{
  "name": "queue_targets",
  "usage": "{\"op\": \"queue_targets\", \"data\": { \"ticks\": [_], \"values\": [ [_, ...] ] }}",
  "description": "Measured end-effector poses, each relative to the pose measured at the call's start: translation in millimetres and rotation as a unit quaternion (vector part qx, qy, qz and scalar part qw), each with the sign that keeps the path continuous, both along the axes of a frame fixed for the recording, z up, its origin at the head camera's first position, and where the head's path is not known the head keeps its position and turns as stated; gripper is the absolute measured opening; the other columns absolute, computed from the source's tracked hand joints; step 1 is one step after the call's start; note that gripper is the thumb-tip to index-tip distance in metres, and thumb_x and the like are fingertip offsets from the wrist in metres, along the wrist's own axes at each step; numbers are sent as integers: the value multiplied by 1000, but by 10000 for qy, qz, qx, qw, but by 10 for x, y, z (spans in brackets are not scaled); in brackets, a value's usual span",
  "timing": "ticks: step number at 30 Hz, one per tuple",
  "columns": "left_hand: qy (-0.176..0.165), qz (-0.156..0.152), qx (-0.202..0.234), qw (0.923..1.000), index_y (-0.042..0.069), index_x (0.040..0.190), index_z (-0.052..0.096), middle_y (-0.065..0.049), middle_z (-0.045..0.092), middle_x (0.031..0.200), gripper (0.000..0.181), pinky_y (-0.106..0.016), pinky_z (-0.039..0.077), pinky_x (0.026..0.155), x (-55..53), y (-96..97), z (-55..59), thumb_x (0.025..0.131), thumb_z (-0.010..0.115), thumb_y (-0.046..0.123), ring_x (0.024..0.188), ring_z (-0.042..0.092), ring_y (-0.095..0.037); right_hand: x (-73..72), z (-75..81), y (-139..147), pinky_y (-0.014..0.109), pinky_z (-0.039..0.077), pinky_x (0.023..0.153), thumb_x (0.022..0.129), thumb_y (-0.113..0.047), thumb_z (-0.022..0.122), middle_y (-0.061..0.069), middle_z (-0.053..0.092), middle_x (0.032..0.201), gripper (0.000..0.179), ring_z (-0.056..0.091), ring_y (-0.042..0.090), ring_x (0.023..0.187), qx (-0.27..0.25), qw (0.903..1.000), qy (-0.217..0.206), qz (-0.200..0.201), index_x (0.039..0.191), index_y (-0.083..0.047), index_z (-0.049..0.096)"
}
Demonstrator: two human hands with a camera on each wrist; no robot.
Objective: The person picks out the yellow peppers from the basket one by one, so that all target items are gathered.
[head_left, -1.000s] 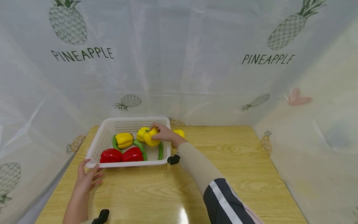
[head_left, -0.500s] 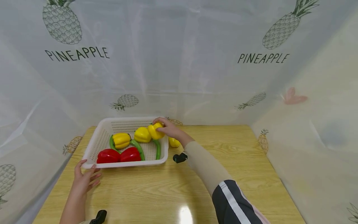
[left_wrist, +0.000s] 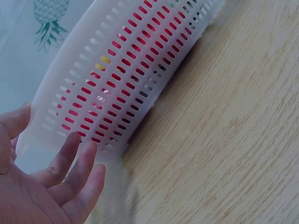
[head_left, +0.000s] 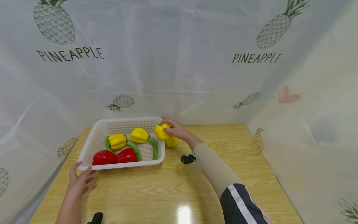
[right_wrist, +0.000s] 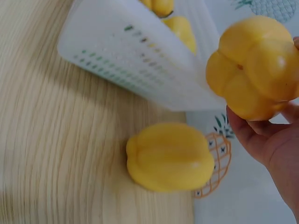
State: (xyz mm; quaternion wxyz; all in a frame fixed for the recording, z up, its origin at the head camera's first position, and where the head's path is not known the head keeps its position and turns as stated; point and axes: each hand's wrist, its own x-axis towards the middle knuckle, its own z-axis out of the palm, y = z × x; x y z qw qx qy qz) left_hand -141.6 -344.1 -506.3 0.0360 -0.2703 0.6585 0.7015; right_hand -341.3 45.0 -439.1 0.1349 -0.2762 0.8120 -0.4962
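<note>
In the head view, my right hand (head_left: 179,130) grips a yellow bell pepper (head_left: 162,132) by its top, at the right rim of the white plastic basket (head_left: 120,166). The right wrist view shows the underside of this held pepper (right_wrist: 254,67), raised above the table, fingertips at its side. Another yellow bell pepper (right_wrist: 170,157) lies on the table just outside the basket, partly hidden in the head view. My left hand (head_left: 76,183) rests at the basket's near left corner. Its relaxed fingers (left_wrist: 84,163) touch the slotted wall there.
Inside the basket lie two yellow bell peppers (head_left: 139,135) (head_left: 117,142), two red bell peppers (head_left: 104,157) (head_left: 126,155) and several long green peppers (head_left: 153,148). A wooden table (head_left: 223,155) carries everything, with a pineapple-print sheet (head_left: 179,62) hanging behind.
My right hand has carried the yellow bell pepper from inside the basket rightward to its right rim. My left hand has stayed at the corner. The whole head view has shifted slightly.
</note>
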Motion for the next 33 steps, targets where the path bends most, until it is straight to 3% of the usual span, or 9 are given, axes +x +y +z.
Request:
{"op": "queue_targets", "data": {
  "ticks": [8, 13, 20, 26, 33],
  "values": [
    [127, -53, 251, 9996, 53, 131, 9, 19, 66, 78, 55, -27, 57, 66, -16, -27, -24, 100, 52, 35, 73, 69, -6, -7, -64, 289, 42, 49, 90, 96, -7, 58, 8, 32, 152, 34, 51, 32, 114, 98, 9995, -304, 37, 128, -16, 51],
    [175, -94, 327, 9993, 52, 130, 10, 19, 66, 79, 55, -26, 57, 66, -13, -21, -29, 100, 52, 35, 73, 69, -6, -17, -112, 506, 39, 53, 84, 93, -5, 60, 11, 36, 146, 41, 54, 31, 108, 200, 9986, -484, 36, 131, -15, 47],
    [28, 3, 404, 9992, 53, 130, 10, 19, 66, 77, 54, -27, 58, 66, -23, -20, -1, 100, 52, 35, 72, 69, -5, -27, -193, 736, 36, 53, 81, 91, -7, 62, 13, 41, 135, 47, 54, 29, 104, 336, 9974, -620, -129, 134, -12, 44],
    [-152, 89, 264, 9995, 52, 131, 8, 18, 66, 78, 56, -29, 58, 69, -36, -27, -3, 99, 52, 39, 74, 69, -8, -50, -350, 883, 35, 52, 80, 91, -7, 64, 13, 41, 136, 48, 53, 28, 103, 275, 9960, -778, -346, 135, -12, 44],
    [-25, -25, 296, 9996, 51, 132, 8, 18, 66, 79, 56, -28, 58, 69, -35, -31, -16, 100, 52, 38, 75, 69, -7, -11, -500, 968, 35, 52, 79, 87, -1, 67, 16, 42, 133, 51, 51, 29, 103, 208, 9938, -907, -603, 131, -8, 43]
  ]
}}
